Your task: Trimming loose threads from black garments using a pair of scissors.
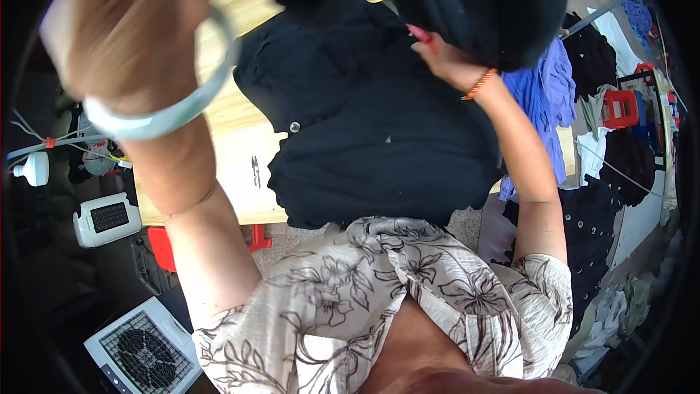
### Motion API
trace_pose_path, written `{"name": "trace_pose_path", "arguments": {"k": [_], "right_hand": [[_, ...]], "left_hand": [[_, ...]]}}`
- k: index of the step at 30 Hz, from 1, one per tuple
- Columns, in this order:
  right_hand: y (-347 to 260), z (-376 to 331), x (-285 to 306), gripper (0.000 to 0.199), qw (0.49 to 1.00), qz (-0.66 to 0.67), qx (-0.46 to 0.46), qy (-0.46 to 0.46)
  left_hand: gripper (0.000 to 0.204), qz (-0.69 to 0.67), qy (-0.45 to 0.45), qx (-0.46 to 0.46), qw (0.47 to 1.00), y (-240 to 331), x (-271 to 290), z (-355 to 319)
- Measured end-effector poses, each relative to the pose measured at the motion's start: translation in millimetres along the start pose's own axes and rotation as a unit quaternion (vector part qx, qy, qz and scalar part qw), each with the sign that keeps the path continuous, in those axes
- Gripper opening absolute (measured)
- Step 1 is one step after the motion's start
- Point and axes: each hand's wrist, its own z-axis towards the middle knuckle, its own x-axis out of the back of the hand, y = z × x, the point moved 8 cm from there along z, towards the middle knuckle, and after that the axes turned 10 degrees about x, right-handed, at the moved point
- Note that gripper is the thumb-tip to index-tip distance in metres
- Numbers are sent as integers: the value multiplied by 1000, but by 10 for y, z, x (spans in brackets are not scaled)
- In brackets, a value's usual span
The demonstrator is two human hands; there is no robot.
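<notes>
A black garment, lifted close to me, fills the top edge and is blurred. At the upper left my left hand, with a pale green bangle, is closed at its edge; motion smears the fingers. My right hand, with an orange cord bracelet, is closed around a slim red object whose kind I cannot make out. The raised cloth partly covers that hand. Below both hands, black garments lie spread on the pale wooden table, one with a round button. Small thread snips lie left of them.
Purple garments hang at the table's right side. Beyond are a red stool and heaps of dark and white clothes. A red stool stands under the table's left front, near a white fan unit and a white boxy device.
</notes>
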Motion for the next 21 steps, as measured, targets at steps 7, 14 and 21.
{"name": "trace_pose_path", "arguments": {"k": [7,14,21], "right_hand": [[-246,-1133,1262,30,930,-315,190,10],[-584,-2083,1137,26,968,-157,181,-75],[296,-3122,1141,39,947,-169,-220,-163]], "left_hand": [[41,-36,70,161,984,223,531,-1060],[34,155,270,412,856,-152,780,-3263],[33,261,176,609,728,-861,551,-5117]]}}
